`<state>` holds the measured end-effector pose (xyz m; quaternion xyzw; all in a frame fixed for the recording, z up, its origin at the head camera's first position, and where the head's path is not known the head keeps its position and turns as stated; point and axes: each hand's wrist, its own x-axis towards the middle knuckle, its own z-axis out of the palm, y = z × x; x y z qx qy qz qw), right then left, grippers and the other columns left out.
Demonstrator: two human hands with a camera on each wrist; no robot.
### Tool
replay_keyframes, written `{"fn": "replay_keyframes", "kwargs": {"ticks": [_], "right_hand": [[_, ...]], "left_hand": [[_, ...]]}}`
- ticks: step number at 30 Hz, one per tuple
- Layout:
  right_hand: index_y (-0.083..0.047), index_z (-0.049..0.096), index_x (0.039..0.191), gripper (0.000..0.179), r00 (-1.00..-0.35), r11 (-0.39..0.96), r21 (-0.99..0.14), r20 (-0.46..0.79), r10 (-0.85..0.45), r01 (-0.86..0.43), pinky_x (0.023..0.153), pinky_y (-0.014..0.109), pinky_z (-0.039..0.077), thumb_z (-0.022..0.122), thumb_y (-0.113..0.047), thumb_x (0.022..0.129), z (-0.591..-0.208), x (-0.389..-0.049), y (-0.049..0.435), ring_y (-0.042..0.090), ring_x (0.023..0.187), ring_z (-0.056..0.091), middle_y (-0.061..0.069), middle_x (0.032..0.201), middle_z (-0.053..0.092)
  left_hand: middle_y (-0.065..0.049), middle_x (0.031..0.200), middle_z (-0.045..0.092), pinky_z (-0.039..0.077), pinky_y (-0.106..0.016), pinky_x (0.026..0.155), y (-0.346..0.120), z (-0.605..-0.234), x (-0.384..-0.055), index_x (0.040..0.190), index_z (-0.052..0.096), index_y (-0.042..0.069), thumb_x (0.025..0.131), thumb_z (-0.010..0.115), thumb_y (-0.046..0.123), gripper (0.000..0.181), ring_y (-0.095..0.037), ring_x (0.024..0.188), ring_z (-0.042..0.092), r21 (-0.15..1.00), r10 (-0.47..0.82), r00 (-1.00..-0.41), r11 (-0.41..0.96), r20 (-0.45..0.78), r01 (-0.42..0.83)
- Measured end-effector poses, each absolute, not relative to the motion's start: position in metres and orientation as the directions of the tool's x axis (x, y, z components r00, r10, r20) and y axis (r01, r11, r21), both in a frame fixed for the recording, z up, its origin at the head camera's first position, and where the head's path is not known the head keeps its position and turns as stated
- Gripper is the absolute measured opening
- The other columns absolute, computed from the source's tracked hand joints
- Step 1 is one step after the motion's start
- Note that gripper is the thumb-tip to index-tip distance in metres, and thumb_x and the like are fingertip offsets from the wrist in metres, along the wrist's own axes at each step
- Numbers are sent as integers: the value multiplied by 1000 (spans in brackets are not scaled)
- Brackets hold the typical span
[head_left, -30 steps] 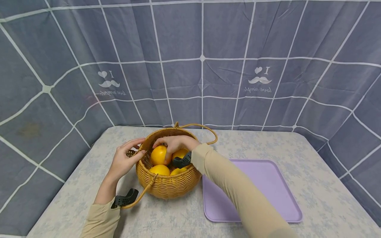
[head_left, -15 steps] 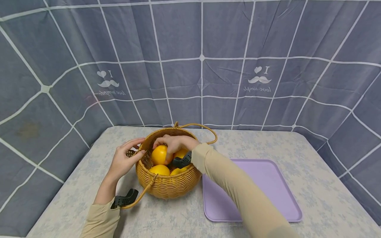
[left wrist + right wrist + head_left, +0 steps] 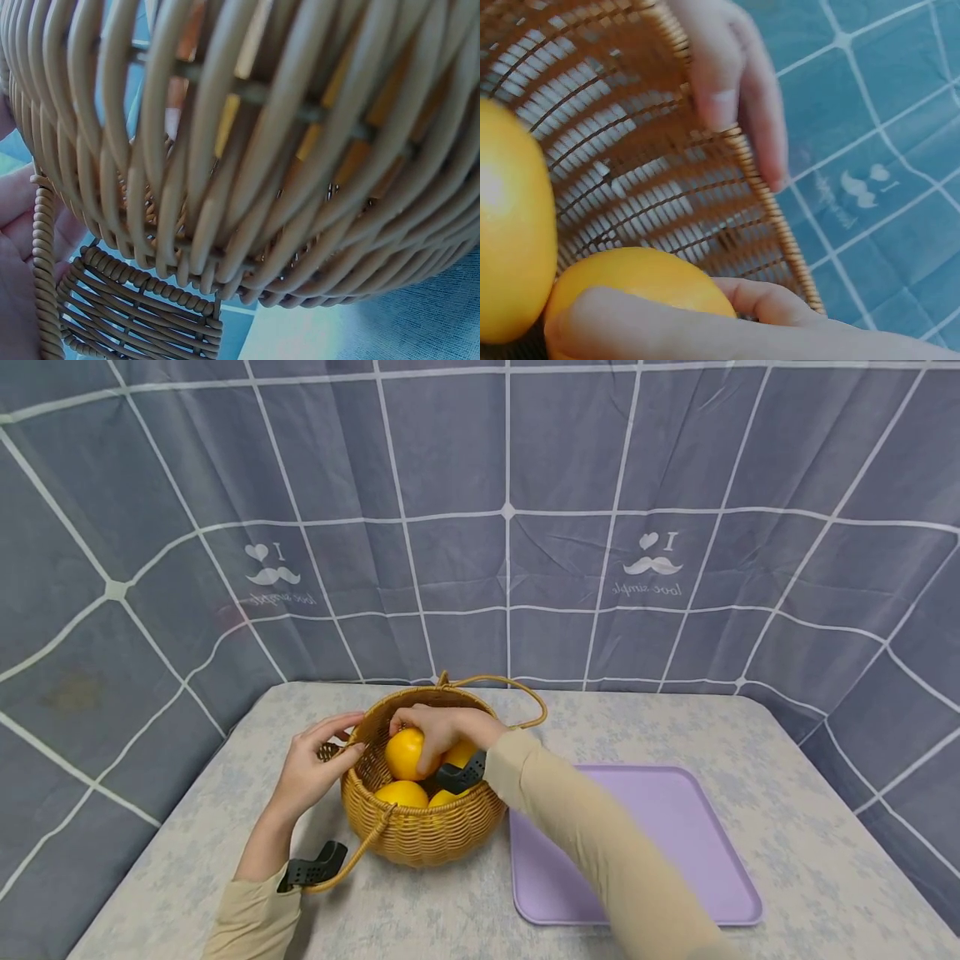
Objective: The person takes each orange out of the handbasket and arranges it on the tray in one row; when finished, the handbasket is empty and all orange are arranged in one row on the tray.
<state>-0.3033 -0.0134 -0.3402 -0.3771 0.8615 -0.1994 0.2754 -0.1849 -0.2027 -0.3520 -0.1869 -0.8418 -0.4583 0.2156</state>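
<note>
Lying toward the right edge of the table [image 3: 817,835], one lilac tray [image 3: 682,843] sits just beside one wicker basket [image 3: 423,843]. Fingers of the left hand [image 3: 315,768] pinch its rim. Inside, four oranges [image 3: 402,794] show; fingers of the right hand [image 3: 444,730] pinch the far-left orange [image 3: 403,757], shifted slightly rightward since a second ago: apparently secured, yet not out.
</note>
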Motion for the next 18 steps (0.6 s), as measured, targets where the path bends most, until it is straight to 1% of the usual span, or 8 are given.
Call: {"fn": "replay_keyframes", "kwargs": {"ticks": [3,6,8,11,15,17,18], "right_hand": [[-25,46,126,63,-549,613,-566,-308,-777,-551,78,27,45,78,-14,72,-336,-301,-11,18,101,45,1,122,37],[-24,46,130,65,-529,574,-580,-269,-805,-579,80,28,44,76,-17,73,-330,-298,-6,18,101,45,2,123,38],[-24,46,130,65,-517,532,-597,-218,-828,-600,81,28,43,76,-18,73,-328,-297,0,16,102,46,2,123,40],[-21,47,129,66,-512,443,-656,-98,-853,-611,83,28,43,76,-17,71,-324,-295,12,15,103,48,1,124,43],[-16,45,131,69,-520,294,-775,52,-853,-560,85,32,45,77,-15,71,-318,-291,34,18,103,51,3,124,47],[-15,42,133,71,-535,222,-830,106,-838,-511,87,35,46,77,-13,72,-316,-288,47,21,104,52,5,125,46],[-16,42,134,71,-554,198,-849,128,-823,-490,87,35,46,76,-12,72,-315,-287,54,21,104,53,5,125,46]], "left_hand": [[-24,119,58,44,-18,66,-203,-352,-184,118,60,-10,83,62,-6,35,-20,87,51,692,115,-839,512,533,509],[-24,118,58,44,-18,65,-204,-352,-184,118,60,-10,83,62,-6,35,-20,87,51,689,113,-839,519,532,506],[-24,118,58,44,-18,65,-205,-354,-185,118,60,-10,83,62,-7,35,-20,87,51,688,110,-839,522,532,505],[-23,118,59,44,-18,65,-208,-361,-189,118,60,-8,83,63,-6,36,-17,87,51,684,109,-834,520,540,511],[-18,119,60,44,-17,65,-216,-375,-200,120,62,-3,83,64,-4,37,-11,88,50,684,104,-831,518,546,514],[-14,120,61,44,-17,65,-218,-380,-204,121,63,1,84,65,-2,37,-9,88,50,689,99,-831,511,547,514],[-14,119,61,44,-17,65,-219,-381,-205,120,63,1,84,65,-1,37,-9,88,50,688,99,-829,509,550,517]]}}
